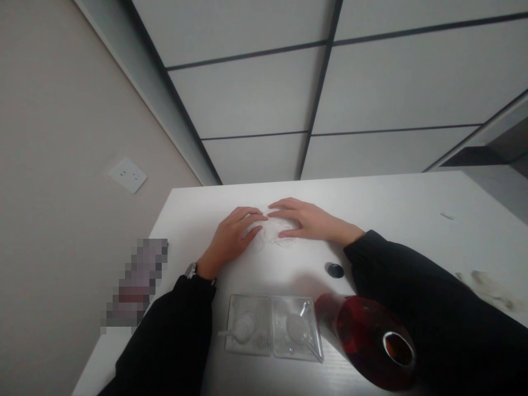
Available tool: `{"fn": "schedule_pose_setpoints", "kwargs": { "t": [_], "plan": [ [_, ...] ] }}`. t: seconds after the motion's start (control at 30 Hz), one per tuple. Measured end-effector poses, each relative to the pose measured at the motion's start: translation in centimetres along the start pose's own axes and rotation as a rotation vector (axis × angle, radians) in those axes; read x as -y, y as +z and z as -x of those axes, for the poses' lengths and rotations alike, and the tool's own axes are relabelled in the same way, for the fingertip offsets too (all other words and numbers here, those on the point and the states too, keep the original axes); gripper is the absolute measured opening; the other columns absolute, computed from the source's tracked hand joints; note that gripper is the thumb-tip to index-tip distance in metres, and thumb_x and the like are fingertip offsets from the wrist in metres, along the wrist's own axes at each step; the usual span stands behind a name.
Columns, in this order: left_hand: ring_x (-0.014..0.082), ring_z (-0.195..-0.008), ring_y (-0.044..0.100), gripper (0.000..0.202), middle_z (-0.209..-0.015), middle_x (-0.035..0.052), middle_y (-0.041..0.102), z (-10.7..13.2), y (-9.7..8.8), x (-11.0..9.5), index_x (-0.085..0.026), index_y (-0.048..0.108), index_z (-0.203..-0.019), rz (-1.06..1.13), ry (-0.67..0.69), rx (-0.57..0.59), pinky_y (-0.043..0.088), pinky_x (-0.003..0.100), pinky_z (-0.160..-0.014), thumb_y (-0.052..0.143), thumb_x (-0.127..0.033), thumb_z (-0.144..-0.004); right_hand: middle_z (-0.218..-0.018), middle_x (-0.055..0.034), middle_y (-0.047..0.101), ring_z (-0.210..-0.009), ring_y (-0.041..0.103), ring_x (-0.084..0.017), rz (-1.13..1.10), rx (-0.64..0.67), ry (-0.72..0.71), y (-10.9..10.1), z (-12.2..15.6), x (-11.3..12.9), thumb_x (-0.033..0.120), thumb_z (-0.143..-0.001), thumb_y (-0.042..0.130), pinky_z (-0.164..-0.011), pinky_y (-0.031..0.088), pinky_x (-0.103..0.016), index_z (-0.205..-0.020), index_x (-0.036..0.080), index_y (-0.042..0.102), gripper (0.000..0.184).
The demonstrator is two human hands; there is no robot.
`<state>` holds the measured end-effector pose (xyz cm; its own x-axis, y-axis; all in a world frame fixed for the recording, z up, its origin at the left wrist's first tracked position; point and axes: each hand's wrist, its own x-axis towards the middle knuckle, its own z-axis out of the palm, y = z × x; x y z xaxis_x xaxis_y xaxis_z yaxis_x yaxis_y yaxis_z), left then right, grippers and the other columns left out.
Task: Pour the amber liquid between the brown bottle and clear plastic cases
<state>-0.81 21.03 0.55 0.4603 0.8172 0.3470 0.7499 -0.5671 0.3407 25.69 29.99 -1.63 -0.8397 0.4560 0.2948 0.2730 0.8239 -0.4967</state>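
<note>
The left hand (238, 234) and right hand (308, 219) are spread loosely around a pale crinkly thing (270, 232) (maybe to keep it still), with a clear tray (259, 345) on their near side.

white socket (128, 175) on wall (61, 137) | dark-framed panels (256, 93) beyond table (412, 198)
</note>
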Motion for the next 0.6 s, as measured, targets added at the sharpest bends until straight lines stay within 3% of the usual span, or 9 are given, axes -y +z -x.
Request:
{"fn": "schedule_pose_setpoints", "kwargs": {
  "t": [0.1, 0.23, 0.37, 0.5, 0.6],
  "plan": [
    [0.0258, -0.136, 0.064, 0.042, -0.144, 0.0123, 0.068, -0.2, 0.9, 0.4, -0.021, 0.058, -0.146, -0.046, 0.011, 0.075, 0.053, 0.047, -0.117, 0.050, -0.039, -0.109, -0.151, -0.0139, 0.063, -0.141, 0.058, -0.032, 0.011, -0.016, 0.007, 0.1, 0.0, -0.1, 0.051, -0.097, 0.072, -0.120, 0.046, -0.055, -0.145, 0.027, 0.064, 0.055],
    [0.0257, -0.152, 0.051, 0.057, -0.160, 0.0144, 0.056, 0.1, 1.1, 1.0, -0.019, 0.045, -0.158, -0.063, 0.003, 0.182, 0.044, 0.047, -0.125, 0.048, -0.048, -0.109, -0.154, -0.0156, 0.061, -0.142, 0.058, -0.033, 0.027, 0.022, 0.016, 0.4, 0.1, -0.5, 0.053, -0.095, 0.074, -0.119, 0.048, -0.054, -0.148, 0.025, 0.062, 0.062],
    [0.0233, -0.158, 0.042, 0.056, -0.165, 0.0115, 0.050, 0.1, 0.6, 1.2, -0.021, 0.041, -0.161, -0.035, 0.043, 0.229, 0.039, 0.046, -0.129, 0.045, -0.044, -0.111, -0.153, -0.0157, 0.062, -0.142, 0.058, -0.034, 0.021, 0.007, 0.014, 0.5, 0.2, -0.4, 0.053, -0.094, 0.075, -0.119, 0.048, -0.055, -0.147, 0.025, 0.063, 0.061],
    [0.0237, -0.158, 0.041, 0.053, -0.165, 0.0128, 0.050, 0.0, 0.6, 1.2, -0.018, 0.046, -0.158, -0.056, 0.016, 0.165, 0.037, 0.047, -0.130, 0.042, -0.043, -0.112, -0.149, -0.0158, 0.065, -0.139, 0.061, -0.033, 0.020, -0.023, 0.024, 0.1, 0.1, 0.0, 0.052, -0.096, 0.072, -0.117, 0.050, -0.053, -0.145, 0.023, 0.065, 0.057],
    [0.0264, -0.159, 0.039, 0.060, -0.168, 0.0142, 0.045, 0.0, 0.8, 1.1, -0.018, 0.040, -0.161, -0.099, -0.007, 0.238, 0.036, 0.050, -0.130, 0.042, -0.050, -0.111, -0.146, -0.0142, 0.067, -0.136, 0.063, -0.031, 0.021, -0.050, 0.041, -0.1, 0.1, 0.1, 0.047, -0.101, 0.067, -0.116, 0.050, -0.052, -0.142, 0.023, 0.067, 0.047]
  ]
}}
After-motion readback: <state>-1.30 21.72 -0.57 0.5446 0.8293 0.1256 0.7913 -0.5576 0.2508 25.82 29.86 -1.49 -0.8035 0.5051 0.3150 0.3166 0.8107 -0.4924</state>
